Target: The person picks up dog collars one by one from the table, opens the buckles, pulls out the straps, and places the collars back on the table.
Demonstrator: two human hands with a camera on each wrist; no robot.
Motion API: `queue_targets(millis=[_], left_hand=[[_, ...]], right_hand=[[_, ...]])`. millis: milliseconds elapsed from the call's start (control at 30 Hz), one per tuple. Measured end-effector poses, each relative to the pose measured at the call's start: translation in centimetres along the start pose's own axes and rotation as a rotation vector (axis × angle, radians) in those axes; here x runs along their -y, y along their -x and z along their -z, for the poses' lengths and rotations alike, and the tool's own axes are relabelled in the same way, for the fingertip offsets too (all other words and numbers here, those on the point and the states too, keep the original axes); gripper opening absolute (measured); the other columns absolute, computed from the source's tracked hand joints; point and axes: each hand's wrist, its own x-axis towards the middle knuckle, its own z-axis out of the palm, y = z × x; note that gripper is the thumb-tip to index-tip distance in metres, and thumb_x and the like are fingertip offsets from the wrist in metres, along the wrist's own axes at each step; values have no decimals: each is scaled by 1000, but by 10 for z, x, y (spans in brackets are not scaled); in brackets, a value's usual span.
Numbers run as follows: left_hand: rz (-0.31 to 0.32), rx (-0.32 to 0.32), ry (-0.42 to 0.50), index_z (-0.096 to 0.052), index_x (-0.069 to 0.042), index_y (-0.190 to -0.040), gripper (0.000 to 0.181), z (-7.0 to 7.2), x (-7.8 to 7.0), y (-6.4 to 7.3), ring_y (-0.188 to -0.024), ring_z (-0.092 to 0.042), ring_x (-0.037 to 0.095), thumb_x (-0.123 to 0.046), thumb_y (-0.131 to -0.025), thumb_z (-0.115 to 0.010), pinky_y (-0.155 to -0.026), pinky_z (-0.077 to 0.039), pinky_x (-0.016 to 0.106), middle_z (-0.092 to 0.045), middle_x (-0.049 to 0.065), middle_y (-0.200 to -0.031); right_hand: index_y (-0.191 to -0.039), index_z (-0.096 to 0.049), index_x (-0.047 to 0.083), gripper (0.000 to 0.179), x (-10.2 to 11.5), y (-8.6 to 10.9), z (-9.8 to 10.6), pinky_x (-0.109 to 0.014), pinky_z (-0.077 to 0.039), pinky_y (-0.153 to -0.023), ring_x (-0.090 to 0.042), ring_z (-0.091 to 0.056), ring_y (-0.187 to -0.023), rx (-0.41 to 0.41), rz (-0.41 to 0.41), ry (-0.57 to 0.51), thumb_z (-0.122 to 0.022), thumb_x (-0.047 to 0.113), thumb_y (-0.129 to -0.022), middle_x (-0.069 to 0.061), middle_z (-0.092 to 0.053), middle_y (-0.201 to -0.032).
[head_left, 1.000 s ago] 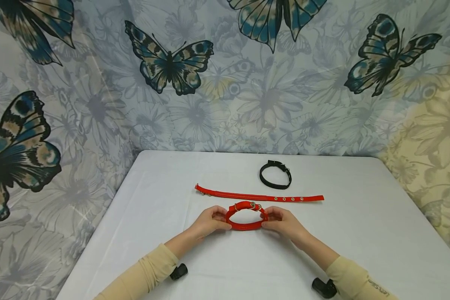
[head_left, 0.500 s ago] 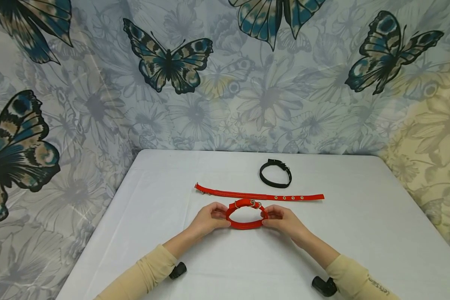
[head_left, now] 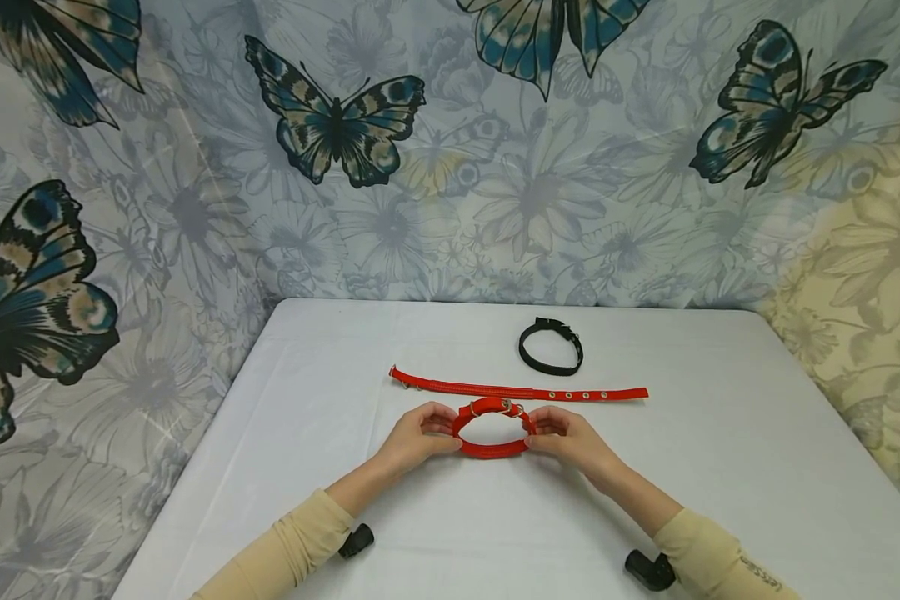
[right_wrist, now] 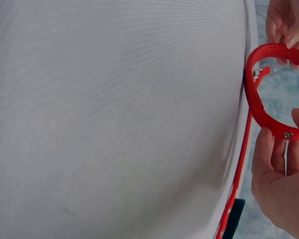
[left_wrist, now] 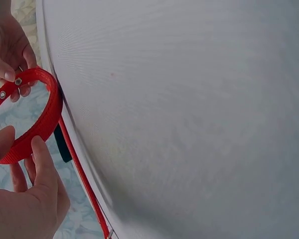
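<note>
A red collar (head_left: pixel 492 451), buckled into a loop, is held between both hands near the middle of the table. My left hand (head_left: pixel 417 437) pinches its left side between thumb and fingers. On the opposite side my right hand (head_left: pixel 567 437) pinches the band the same way. The buckle and a metal ring sit at the loop's far side. In the left wrist view the red collar (left_wrist: pixel 52 107) shows metal eyelets along the band near the right hand. The right wrist view shows the collar (right_wrist: pixel 254 99) with one eyelet by the right fingers.
Just beyond the loop, a second red collar (head_left: pixel 487 391) lies stretched out flat, its eyelets toward the right. Farther back is a black collar (head_left: pixel 551 368) buckled into a loop. All are on a white-covered table (head_left: pixel 330 350), with a butterfly-patterned cloth (head_left: pixel 390 242) behind it.
Both hands keep their hold on the red collar, almost still. The whole head view has shifted slightly; the other collars stay in place.
</note>
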Motion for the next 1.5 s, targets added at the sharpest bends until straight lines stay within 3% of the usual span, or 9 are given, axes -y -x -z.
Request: queue_targets(millis=[167, 233, 367, 467, 733, 933, 1233, 1500], left_hand=[[-11, -3, -4, -63, -3, -111, 32, 0, 5, -2, -96, -61, 19, -6, -82, -76, -80, -50, 28, -66, 5, -102], [-17, 0, -9, -63, -2, -111, 31, 0, -4, 3, -96, -61, 21, -4, -82, -75, -79, -50, 28, -66, 7, -102], [-19, 0, -21, -63, -1, -111, 31, 0, -6, 3, -97, -61, 23, -2, -82, -74, -80, -50, 29, -66, 7, -102], [-22, -6, -42, -64, -3, -112, 31, 0, 4, -3, -97, -62, 21, -5, -82, -75, -81, -50, 31, -66, 5, -101], [-109, -9, -128, -65, -9, -112, 31, 2, 3, -3, -98, -62, 19, -12, -83, -76, -85, -49, 35, -67, 0, -102], [-165, -17, -129, -66, -12, -111, 31, 2, 1, -4, -97, -63, 17, -17, -83, -77, -88, -49, 38, -67, -1, -102], [-165, -18, -113, -67, -12, -110, 31, 3, 1, -5, -97, -63, 16, -16, -82, -79, -90, -47, 40, -68, -1, -102], [-163, -17, -119, -67, -11, -111, 31, 3, 1, -4, -97, -63, 16, -15, -82, -78, -90, -48, 38, -68, -1, -103]], right_hand=[[-116, -61, 2, 31, 2, -1, 2, -30, -51, -82, -24, -57, -98, -10, 11, 18, -71, 11, -88, -9, -64, -101], [-115, -61, 3, 29, 2, -1, 2, -31, -51, -82, -24, -57, -98, -20, 11, 25, -70, 11, -89, -9, -64, -100], [-114, -62, 4, 27, 4, -1, 2, -33, -51, -82, -25, -57, -97, -19, 10, 19, -70, 10, -89, -9, -64, -100], [-115, -61, 3, 29, 6, 0, 3, -33, -51, -83, -24, -57, -97, -8, 19, 8, -70, 11, -89, -10, -64, -100], [-116, -60, 2, 32, 8, 1, 4, -32, -52, -82, -22, -57, -97, -8, 24, 3, -71, 14, -89, -8, -64, -101], [-117, -60, 2, 31, 6, 1, 4, -32, -51, -83, -23, -56, -99, -7, 23, 9, -70, 13, -90, -9, -64, -103], [-116, -61, 5, 30, 8, 2, 4, -33, -47, -86, -23, -56, -102, -14, 32, 31, -70, 13, -89, -11, -64, -106], [-115, -62, 7, 35, 11, 1, 3, -34, -48, -85, -24, -56, -104, -26, 30, 26, -74, 25, -87, -7, -64, -105]])
